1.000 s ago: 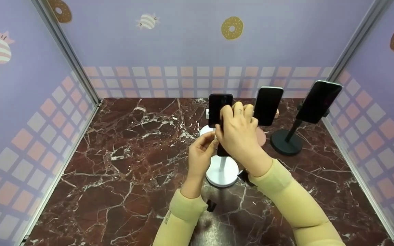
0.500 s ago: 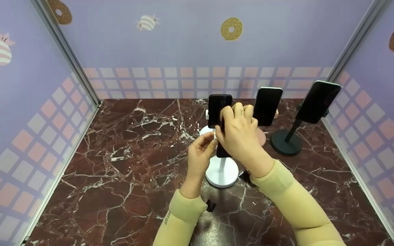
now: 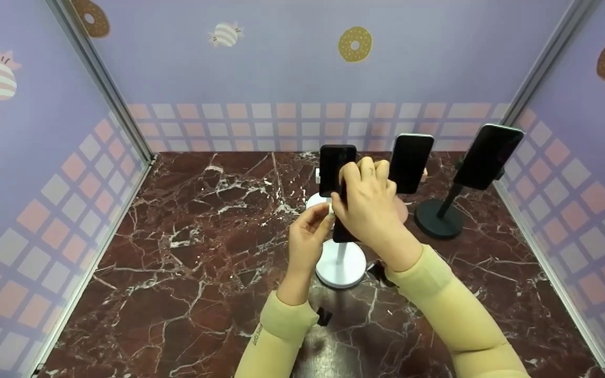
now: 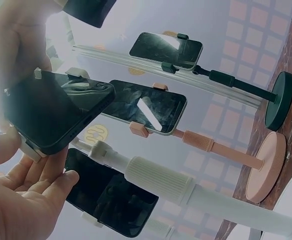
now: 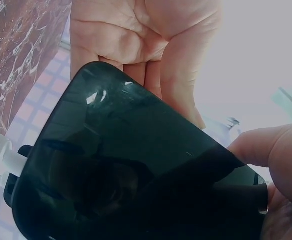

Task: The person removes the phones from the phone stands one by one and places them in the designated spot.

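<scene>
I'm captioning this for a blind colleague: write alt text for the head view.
A right hand grips a dark phone on a white stand, while the left hand pinches a white part at its side. Farther back, three more phones sit on another white stand, a pink stand and a dark green stand, all on a marbled table.

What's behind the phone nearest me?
Beyond the nearest phone, the head view shows another dark phone on a white stand. In the left wrist view, a white pole reaches behind the nearest phone. The nearest phone's back is covered.
</scene>
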A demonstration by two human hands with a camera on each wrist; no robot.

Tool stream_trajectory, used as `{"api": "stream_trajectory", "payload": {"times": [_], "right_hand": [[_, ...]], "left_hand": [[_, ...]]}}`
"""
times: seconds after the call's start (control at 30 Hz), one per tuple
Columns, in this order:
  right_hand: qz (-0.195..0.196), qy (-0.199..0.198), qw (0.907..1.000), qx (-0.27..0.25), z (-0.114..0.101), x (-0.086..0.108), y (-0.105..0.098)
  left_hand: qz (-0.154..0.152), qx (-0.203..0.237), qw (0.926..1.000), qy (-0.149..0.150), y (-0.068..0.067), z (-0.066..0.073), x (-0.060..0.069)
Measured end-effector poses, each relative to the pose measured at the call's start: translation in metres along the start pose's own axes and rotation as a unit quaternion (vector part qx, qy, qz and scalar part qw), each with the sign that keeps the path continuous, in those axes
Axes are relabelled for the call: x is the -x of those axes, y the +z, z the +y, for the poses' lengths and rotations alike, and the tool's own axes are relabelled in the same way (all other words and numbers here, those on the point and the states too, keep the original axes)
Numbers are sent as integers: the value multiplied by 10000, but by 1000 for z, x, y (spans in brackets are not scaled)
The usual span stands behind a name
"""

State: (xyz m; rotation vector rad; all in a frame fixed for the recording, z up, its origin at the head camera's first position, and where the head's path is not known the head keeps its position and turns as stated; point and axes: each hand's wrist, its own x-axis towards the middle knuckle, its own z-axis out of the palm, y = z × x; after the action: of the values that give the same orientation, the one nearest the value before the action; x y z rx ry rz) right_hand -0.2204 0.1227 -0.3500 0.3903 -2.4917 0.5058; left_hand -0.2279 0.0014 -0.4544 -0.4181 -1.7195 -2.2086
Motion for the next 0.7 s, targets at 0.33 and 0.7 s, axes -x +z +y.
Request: {"api": "stream_trajectory", "payload": {"times": [0.33, 0.7], "right_hand": [[29, -128, 9998, -128, 3, 1, -1], [94, -278, 9992, -254, 7, 1, -2]], "left_hand": [[-13, -31, 10000, -18, 1, 0, 0], [-25, 51, 10000, 6, 2, 0, 1]]}}
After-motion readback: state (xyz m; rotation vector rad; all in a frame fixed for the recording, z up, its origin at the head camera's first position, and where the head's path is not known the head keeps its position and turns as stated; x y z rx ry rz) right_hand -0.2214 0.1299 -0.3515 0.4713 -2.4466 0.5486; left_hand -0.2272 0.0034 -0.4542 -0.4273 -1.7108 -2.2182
